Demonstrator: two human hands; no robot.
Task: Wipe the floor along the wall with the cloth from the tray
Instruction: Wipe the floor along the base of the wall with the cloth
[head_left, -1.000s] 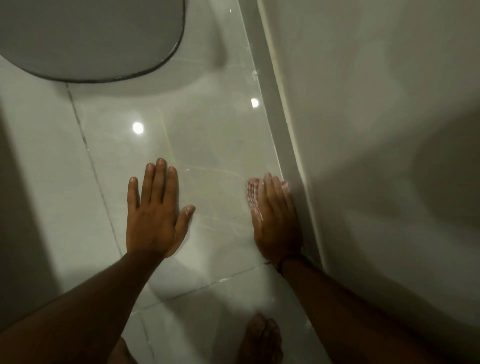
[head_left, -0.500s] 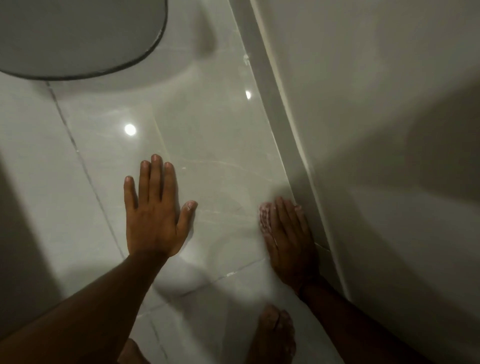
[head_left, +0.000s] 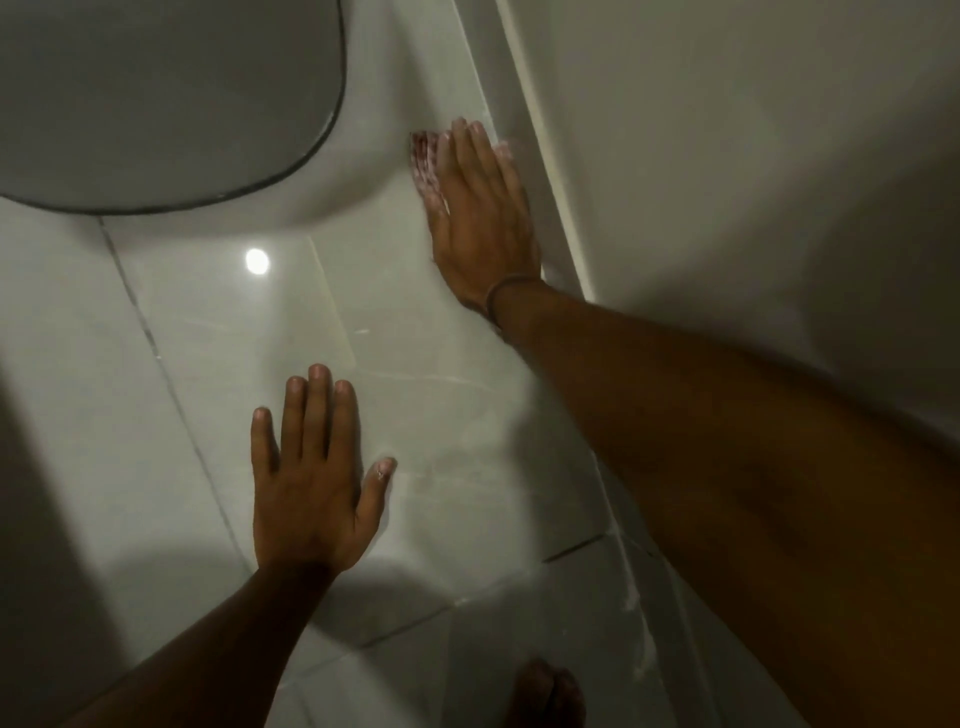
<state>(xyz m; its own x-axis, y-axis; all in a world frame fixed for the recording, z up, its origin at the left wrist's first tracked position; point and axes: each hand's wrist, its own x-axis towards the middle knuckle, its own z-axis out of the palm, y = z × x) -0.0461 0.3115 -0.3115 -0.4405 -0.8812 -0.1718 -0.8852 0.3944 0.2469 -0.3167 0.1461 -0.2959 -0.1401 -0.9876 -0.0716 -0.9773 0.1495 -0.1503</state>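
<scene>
My right hand (head_left: 480, 218) lies flat on a pink-and-white patterned cloth (head_left: 423, 161), pressing it onto the glossy pale floor tile right beside the skirting (head_left: 540, 156) at the foot of the white wall (head_left: 727, 156). Only the cloth's left edge shows past my fingers; the rest is hidden under the palm. A thin band circles that wrist. My left hand (head_left: 311, 483) rests palm-down on the tile nearer to me, fingers spread, holding nothing. My right arm is stretched far forward along the wall.
A large grey rounded object with a dark rim (head_left: 156, 93) fills the upper left, just left of the cloth. Grout lines (head_left: 156, 353) cross the floor. My bare foot (head_left: 545, 696) shows at the bottom edge. A ceiling light reflects off the tile (head_left: 256, 261).
My right hand first pulled the cloth back toward me along the skirting, then pushed it far forward next to the grey object. My left hand stayed planted on the tile.
</scene>
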